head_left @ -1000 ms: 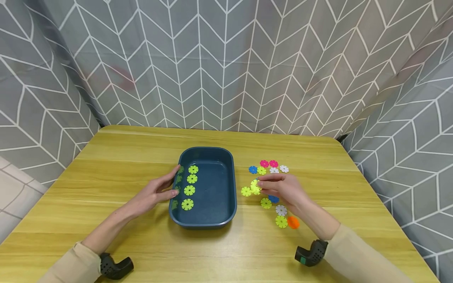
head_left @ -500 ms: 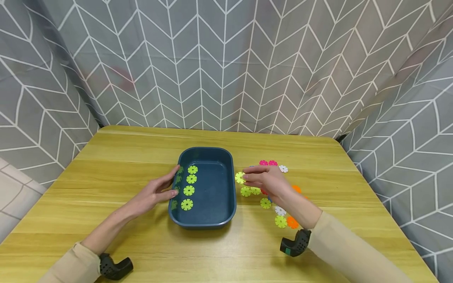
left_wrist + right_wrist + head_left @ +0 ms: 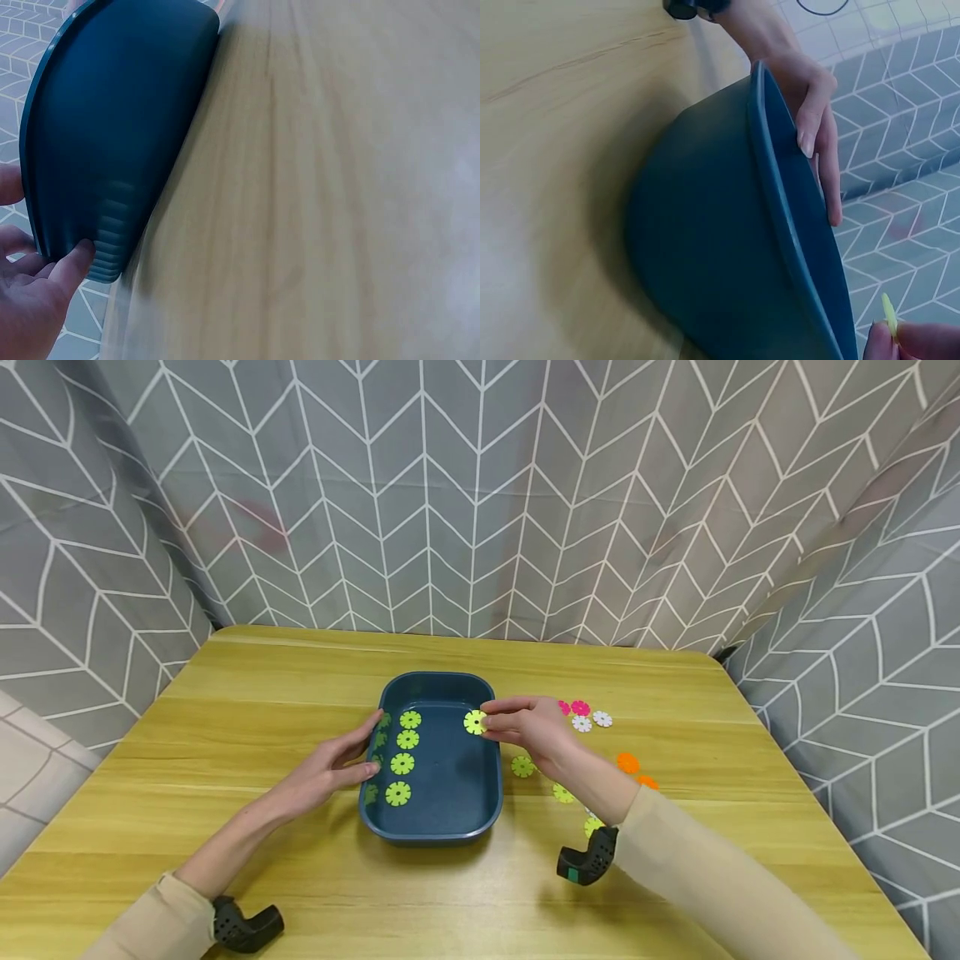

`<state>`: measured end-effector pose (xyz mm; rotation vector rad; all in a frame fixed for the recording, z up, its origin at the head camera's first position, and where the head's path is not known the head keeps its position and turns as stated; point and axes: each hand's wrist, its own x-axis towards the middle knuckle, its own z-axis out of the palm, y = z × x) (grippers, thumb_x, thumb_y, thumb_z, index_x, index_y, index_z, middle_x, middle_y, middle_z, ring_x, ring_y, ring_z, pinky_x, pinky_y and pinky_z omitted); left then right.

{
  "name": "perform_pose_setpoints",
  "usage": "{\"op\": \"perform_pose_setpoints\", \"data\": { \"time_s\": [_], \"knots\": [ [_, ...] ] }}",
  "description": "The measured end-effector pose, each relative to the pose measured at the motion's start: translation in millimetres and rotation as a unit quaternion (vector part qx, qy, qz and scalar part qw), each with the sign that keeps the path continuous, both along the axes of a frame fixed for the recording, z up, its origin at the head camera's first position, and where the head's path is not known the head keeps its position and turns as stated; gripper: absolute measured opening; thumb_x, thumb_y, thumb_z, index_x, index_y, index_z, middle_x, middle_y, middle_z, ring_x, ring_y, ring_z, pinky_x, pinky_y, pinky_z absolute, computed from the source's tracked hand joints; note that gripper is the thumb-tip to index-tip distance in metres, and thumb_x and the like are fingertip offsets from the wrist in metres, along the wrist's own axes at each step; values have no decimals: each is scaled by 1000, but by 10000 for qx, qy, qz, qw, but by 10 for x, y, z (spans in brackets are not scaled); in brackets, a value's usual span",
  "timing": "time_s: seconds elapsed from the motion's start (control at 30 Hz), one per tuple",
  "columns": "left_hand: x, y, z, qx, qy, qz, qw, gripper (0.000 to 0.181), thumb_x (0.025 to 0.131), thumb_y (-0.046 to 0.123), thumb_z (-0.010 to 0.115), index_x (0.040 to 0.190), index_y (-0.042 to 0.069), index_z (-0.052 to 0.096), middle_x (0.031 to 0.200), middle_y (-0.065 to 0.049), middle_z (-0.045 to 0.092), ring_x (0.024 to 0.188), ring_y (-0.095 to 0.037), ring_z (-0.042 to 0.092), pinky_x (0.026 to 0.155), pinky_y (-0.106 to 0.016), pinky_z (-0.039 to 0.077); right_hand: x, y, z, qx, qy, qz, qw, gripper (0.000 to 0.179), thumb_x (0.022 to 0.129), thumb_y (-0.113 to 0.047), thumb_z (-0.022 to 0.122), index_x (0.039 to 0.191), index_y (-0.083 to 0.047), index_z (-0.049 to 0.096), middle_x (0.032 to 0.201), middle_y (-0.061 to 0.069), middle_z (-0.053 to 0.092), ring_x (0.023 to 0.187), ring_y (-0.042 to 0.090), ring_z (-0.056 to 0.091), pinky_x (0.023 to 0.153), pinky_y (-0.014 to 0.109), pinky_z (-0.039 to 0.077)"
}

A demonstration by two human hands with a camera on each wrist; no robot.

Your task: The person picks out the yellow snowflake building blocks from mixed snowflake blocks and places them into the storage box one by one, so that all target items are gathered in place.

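Note:
A dark blue plastic basin (image 3: 442, 838) stands on the wooden table. My left hand (image 3: 335, 760) grips its left rim, thumb over the edge and fingers along the outer wall. In the head view, my right hand (image 3: 534, 731) is over the basin's right side, pinching a yellow-green snowflake disc (image 3: 474, 722) between thumb and fingertips. The right wrist view shows that disc (image 3: 889, 311) edge-on, above the rim. Inside the basin, several yellow-green snowflake discs (image 3: 402, 763) lie in a column along the left, mirrored in the wall.
Right of the basin lie loose discs: yellow-green (image 3: 522, 766), pink (image 3: 580, 707), white (image 3: 602, 718) and orange (image 3: 627, 763). My right hand and forearm hide some of them. A patterned grey curtain (image 3: 450, 527) hangs behind the wooden table (image 3: 247, 710).
My right hand has lifted a yellow-green disc from the loose discs and carried it left, over the basin's right rim. My left hand has stayed on the basin.

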<state>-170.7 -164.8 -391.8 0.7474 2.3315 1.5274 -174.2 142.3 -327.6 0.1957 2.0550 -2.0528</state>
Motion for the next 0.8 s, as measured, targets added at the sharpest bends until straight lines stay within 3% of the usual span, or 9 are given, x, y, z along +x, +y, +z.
{"op": "perform_pose_setpoints", "data": {
  "time_s": [0.4, 0.67, 0.8],
  "knots": [
    [0, -7, -4, -11, 11, -8, 10000, 72, 101, 15, 55, 159, 2, 15, 166, -22, 8, 148, -49, 19, 117, -58, 23, -156, -316, -26, 224, 123, -200, 9995, 26, 90, 4, 68, 115, 5, 72, 120, 18, 68, 92, 24, 75, 90, 36, 59],
    [0, -4, -5, -10, 35, 7, 10000, 71, 101, 15, 55, 159, 2, 16, 166, -22, 9, 149, -48, 18, 118, -58, 23, -233, -546, -99, 291, 177, -271, 9991, 27, 90, 8, 64, 116, 8, 70, 123, 19, 65, 99, 31, 73, 100, 40, 55],
    [0, -5, -8, -13, 71, 2, 10000, 71, 101, 14, 55, 159, 1, 16, 166, -22, 9, 148, -48, 19, 117, -57, 23, -244, -627, -131, 383, 253, -308, 9985, 25, 89, 10, 62, 112, 8, 71, 119, 17, 65, 95, 30, 73, 95, 38, 58]
  ]
}}
